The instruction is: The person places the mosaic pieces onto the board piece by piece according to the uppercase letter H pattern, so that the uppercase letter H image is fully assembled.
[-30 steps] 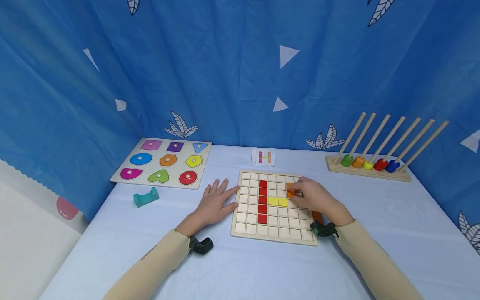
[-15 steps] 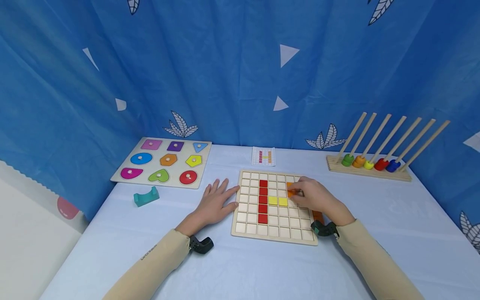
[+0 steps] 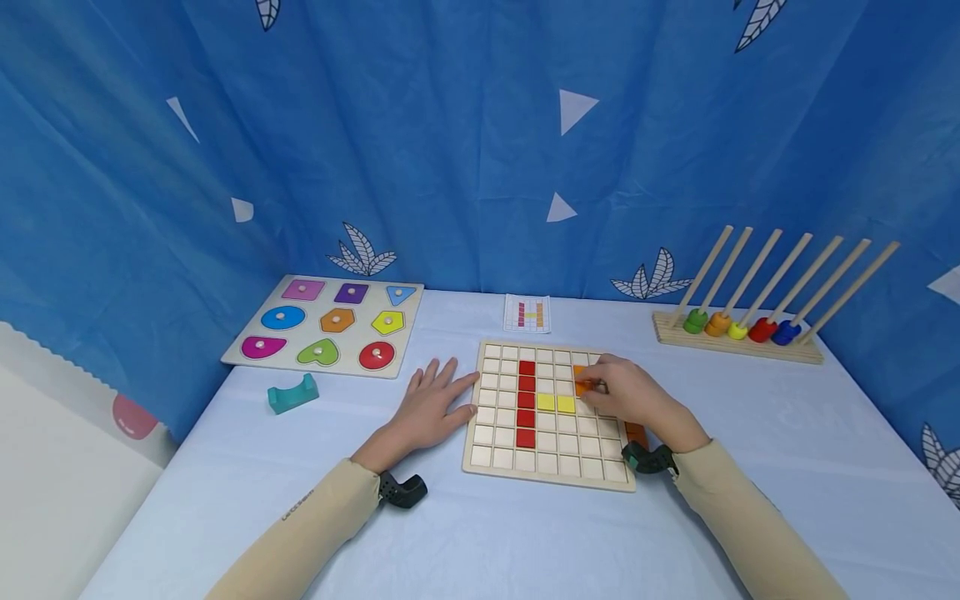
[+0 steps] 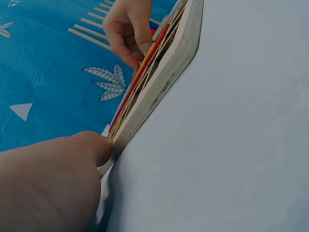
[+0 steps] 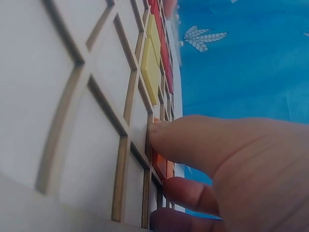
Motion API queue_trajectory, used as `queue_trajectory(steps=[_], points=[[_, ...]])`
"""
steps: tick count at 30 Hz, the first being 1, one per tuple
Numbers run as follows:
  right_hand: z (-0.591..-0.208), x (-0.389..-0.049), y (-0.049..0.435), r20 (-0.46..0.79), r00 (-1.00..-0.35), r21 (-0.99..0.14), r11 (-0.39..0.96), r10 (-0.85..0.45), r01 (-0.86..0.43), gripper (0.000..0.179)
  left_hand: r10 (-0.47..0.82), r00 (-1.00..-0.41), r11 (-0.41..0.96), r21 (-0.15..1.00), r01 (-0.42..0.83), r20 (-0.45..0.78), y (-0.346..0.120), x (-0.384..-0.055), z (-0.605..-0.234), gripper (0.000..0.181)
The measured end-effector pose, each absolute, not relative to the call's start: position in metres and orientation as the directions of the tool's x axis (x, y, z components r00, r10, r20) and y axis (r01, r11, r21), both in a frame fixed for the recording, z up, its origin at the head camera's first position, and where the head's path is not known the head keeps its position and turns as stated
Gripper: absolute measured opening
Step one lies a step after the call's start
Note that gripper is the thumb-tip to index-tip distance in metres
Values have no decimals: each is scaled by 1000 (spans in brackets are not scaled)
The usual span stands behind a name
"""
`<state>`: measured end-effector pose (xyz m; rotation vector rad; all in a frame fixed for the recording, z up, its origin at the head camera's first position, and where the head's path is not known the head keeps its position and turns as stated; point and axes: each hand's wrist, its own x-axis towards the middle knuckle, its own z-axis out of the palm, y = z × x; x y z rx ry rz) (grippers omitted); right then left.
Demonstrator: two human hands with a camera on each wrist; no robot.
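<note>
A wooden grid board (image 3: 546,477) lies on the table, with a column of red tiles (image 3: 526,400) and two yellow tiles (image 3: 546,402) set in its squares. Over its right part, my right hand (image 3: 636,393) pinches an orange tile (image 5: 158,163) between thumb and fingers, low at a square; another orange tile (image 3: 579,372) sits just behind it. Whether the pinched tile is fully seated is hidden. My left hand (image 3: 422,415) rests with spread fingers on the table, thumb and index touching the board's left edge. More orange tiles (image 3: 636,433) lie beside the board's right edge, partly covered by my right wrist.
Behind the board lies a small pattern card (image 3: 527,314). A shape puzzle board (image 3: 352,364) and a teal curved block (image 3: 292,394) are at the left. At the back right stands a wooden peg rack (image 3: 738,343) with colored beads.
</note>
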<state>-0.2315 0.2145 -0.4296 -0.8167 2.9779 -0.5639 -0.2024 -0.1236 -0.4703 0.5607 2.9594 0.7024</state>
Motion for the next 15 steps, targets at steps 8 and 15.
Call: queue_trajectory(steps=[8,15], points=[[-429,-231,215,96,-859,-335,797,-502,-503,27,359,-933,831,442,338,38,-123,-202,-469,60],[-428,-231,214,109,-852,-334,788,-512,-517,28,361,-932,831,441,340,39,-124,-202,-469,60]])
